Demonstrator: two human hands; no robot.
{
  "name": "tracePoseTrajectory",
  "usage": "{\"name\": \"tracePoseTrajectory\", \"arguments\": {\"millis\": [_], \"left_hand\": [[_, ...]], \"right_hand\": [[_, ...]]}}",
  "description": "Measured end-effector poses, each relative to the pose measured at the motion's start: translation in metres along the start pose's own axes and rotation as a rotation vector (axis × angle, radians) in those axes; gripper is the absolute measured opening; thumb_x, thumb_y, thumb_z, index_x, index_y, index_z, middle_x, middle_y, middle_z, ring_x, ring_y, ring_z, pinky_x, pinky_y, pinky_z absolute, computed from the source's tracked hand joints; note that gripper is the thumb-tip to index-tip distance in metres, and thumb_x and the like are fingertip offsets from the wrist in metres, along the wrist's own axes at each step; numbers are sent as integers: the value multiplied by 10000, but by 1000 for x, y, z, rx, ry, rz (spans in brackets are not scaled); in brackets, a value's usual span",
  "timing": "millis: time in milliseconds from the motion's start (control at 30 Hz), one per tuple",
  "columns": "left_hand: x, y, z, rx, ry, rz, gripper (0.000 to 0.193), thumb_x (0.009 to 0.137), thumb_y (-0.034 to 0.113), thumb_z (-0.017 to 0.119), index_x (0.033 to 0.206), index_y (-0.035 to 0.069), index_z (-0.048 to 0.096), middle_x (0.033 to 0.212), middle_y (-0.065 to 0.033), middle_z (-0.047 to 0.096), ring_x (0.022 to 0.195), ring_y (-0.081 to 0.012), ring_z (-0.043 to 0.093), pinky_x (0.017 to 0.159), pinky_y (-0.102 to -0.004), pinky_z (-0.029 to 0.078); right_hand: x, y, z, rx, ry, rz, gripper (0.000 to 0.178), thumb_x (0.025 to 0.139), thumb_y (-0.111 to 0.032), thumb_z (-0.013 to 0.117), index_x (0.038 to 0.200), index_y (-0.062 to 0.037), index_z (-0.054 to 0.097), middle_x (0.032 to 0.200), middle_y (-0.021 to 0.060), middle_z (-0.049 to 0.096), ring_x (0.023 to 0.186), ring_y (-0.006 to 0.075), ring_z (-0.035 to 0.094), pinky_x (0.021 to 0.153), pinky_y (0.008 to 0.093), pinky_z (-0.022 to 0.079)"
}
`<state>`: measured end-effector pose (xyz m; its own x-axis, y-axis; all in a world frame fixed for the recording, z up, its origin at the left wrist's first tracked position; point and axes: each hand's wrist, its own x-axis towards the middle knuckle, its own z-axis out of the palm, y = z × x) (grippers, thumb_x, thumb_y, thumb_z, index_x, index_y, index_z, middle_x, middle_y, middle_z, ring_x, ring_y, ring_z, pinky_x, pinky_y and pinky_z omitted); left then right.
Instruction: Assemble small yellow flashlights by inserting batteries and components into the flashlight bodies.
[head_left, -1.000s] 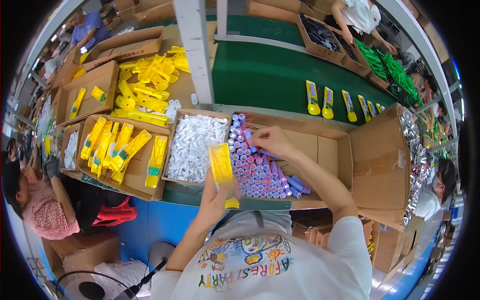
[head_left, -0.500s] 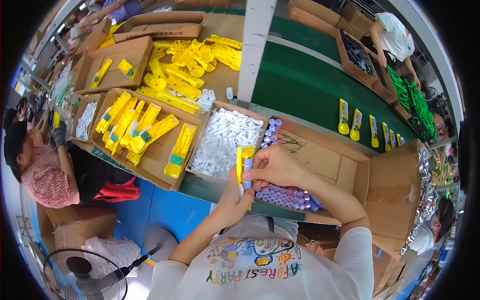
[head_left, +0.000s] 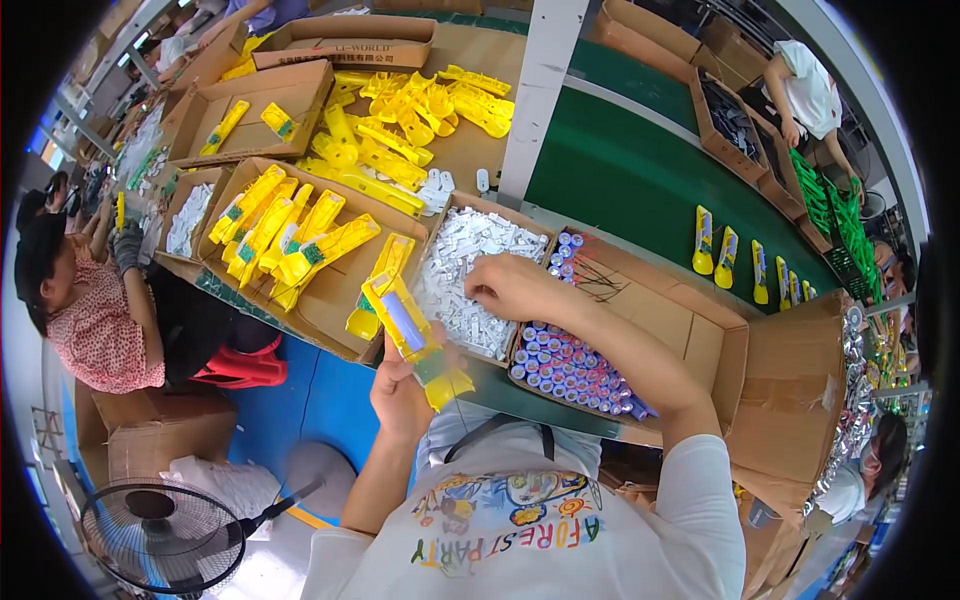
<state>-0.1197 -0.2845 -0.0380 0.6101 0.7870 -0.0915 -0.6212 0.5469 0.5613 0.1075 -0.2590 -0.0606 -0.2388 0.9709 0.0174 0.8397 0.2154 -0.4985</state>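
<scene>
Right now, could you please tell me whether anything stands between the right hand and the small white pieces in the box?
Nothing visible does: the right hand is over or among the small white pieces, and their box is open at the top. Whether it touches a piece cannot be told.

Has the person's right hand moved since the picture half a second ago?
Yes. Judged against the box of white pieces, the right hand has gone left and forward, leaving the yellow casing and coming over that box.

Left hand (head_left: pixel 400 398) gripping; right hand (head_left: pixel 508 287) extended farther forward, curled.
</scene>
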Motion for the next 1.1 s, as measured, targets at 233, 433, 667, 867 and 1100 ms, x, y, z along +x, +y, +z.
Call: {"name": "tracePoseTrajectory", "arguments": {"millis": [233, 433, 667, 867, 1100], "left_hand": [[0, -9, -5, 93, -22, -73, 465, 944, 376, 375, 1339, 133, 337, 1133, -106, 553, 947, -253, 573, 838, -408, 485], [-2, -10, 1, 183, 10, -106, 413, 963, 308, 411, 1315, 105, 339, 1070, -109, 556, 894, -246, 601, 797, -392, 502], [3, -20, -1, 599, -32, -124, 403, 996, 134, 427, 1362, 80, 268, 1001, -122, 552, 729, -201, 617, 667, -317, 517], [7, -21, 8, 685, -101, -134, 528, 990, 129, 426, 1441, 132, 151, 972, -130, 540, 687, -204, 609, 618, -314, 515], [10, -22, 19, 523, -256, -246, 557, 985, 189, 458, 1424, 90, 130, 1035, -144, 545, 827, -226, 609, 702, -335, 522]], "right_hand": [[-3, -3, -8, 29, -65, -22, 115, 744, -65, 644, 840, -97, 698, 942, 89, 655, 915, 293, 637, 716, 410, 515], [-8, -1, -9, 237, 59, -76, 119, 798, -95, 649, 904, -90, 703, 984, 87, 636, 939, 263, 625, 762, 384, 506], [-22, -33, -38, 511, 304, -172, 242, 855, -54, 642, 1097, -59, 638, 876, 85, 585, 837, 232, 600, 728, 326, 472], [-32, -61, -43, 686, 412, 188, 370, 807, -10, 698, 1149, -87, 583, 987, 107, 492, 792, 195, 587, 684, 303, 485], [-42, -45, -40, 713, 228, 63, 165, 911, -148, 627, 1061, -78, 623, 1079, 103, 579, 899, 155, 603, 777, 286, 490]]}}
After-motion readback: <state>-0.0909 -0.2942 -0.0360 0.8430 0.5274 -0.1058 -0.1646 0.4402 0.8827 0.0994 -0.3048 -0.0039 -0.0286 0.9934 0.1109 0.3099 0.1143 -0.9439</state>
